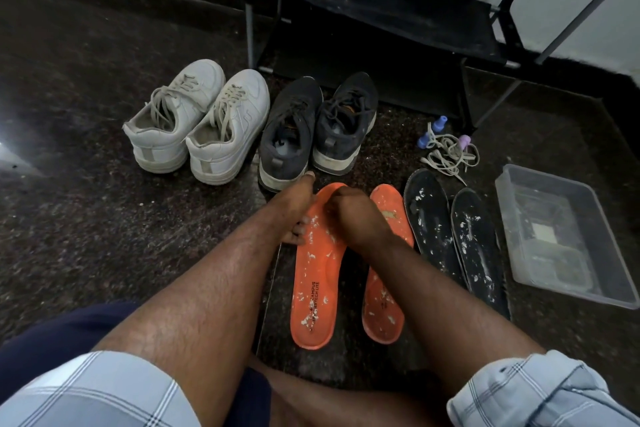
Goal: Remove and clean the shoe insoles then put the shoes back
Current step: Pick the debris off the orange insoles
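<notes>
From the head camera, the left hand (pixel 300 210) gripped the left edge of an orange insole (pixel 317 274) lying on the floor, fingers curled under it. The right hand (pixel 349 210) rested on its toe end, fingers bunched; what they pinched could not be told. A second orange insole (pixel 386 302) lay just beside, black insoles (pixel 460 243) further right, white shoes (pixel 197 121) and dark shoes (pixel 315 128) beyond.

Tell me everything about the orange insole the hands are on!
The left orange insole lies flat on the dark floor, toe pointing toward the dark shoes. It looks like foam, bright orange, with dark printed lettering and white flecks all over. The left hand holds its edge, the right hand rests curled on its toe.
</notes>
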A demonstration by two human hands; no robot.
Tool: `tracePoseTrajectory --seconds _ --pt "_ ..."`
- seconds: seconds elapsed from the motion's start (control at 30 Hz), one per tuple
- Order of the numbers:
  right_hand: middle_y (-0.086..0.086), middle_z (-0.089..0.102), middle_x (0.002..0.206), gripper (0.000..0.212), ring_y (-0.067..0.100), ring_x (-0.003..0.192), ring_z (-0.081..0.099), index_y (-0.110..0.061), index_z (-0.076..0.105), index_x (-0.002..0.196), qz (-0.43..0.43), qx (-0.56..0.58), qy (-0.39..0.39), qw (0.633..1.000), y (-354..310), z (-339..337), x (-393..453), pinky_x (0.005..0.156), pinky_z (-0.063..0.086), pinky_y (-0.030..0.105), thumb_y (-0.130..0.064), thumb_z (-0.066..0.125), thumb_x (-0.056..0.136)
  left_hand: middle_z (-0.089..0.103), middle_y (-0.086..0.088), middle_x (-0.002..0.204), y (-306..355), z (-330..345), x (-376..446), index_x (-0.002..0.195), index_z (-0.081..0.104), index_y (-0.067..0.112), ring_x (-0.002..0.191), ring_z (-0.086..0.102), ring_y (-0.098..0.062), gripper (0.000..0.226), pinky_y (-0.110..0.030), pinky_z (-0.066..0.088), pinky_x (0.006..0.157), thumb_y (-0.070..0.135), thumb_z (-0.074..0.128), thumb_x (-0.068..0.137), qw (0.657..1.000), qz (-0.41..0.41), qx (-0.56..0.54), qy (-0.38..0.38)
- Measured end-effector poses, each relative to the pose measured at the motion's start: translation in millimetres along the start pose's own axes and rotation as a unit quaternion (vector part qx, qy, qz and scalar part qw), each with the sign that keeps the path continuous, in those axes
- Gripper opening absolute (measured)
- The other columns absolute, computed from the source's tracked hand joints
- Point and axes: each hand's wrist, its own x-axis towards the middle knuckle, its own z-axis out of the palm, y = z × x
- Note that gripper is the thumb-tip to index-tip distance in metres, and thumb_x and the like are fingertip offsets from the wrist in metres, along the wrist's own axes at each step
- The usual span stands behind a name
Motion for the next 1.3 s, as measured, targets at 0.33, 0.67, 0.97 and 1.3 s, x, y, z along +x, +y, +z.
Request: tracePoseTrajectory --seconds 0.33,0.67,0.97,1.3 --pt "0.014 0.069 0.102 0.022 0.029 0.094 0.064 -0.004 0.072 0.098 0.005 0.03 0.007 1.0 -7.5 -1.2 2.2 0.085 0.047 0.036 -0.004 0.054 0.086 0.047 -0.006 0.083 -0.1 0.4 2.8 0.116 0.064 0.025 0.06 0.044 -0.018 0.065 -0.031 0.05 0.066 0.073 0.026 0.093 1.0 0.0 0.0 -0.001" --pt "0.014 0.07 0.088 0.019 0.033 0.084 0.063 -0.004 0.074 0.085 0.011 0.013 -0.028 0.999 2.4 -2.3 1.4 0.076 0.049 0.039 -0.009 0.058 0.077 0.049 -0.007 0.084 0.1 0.3 2.3 0.117 0.063 0.022 0.063 0.047 -0.02 0.066 -0.033 0.051 0.068 0.072 0.028 0.093 1.0 0.003 -0.008 0.006" --pt "0.016 0.069 0.094 0.024 0.032 0.086 0.064 -0.008 0.075 0.098 0.082 0.031 0.008 0.996 26.6 -7.7 10.4 0.074 0.045 0.036 -0.025 0.058 0.093 0.046 -0.005 0.08 0.4 0.2 -1.0 0.103 0.061 0.023 0.061 0.042 -0.018 0.059 -0.031 0.049 0.068 0.071 0.028 0.095 1.0 0.005 -0.012 0.003" --pt "0.014 0.072 0.098 0.027 0.031 0.091 0.066 -0.009 0.075 0.098 0.086 0.014 -0.004 0.996 26.3 -13.1 2.9 0.078 0.05 0.035 -0.029 0.057 0.092 0.048 -0.006 0.085 0.9 1.3 -3.6 0.11 0.059 0.022 0.065 0.044 -0.019 0.058 -0.033 0.052 0.07 0.069 0.028 0.095 1.0 0.007 -0.006 0.01"
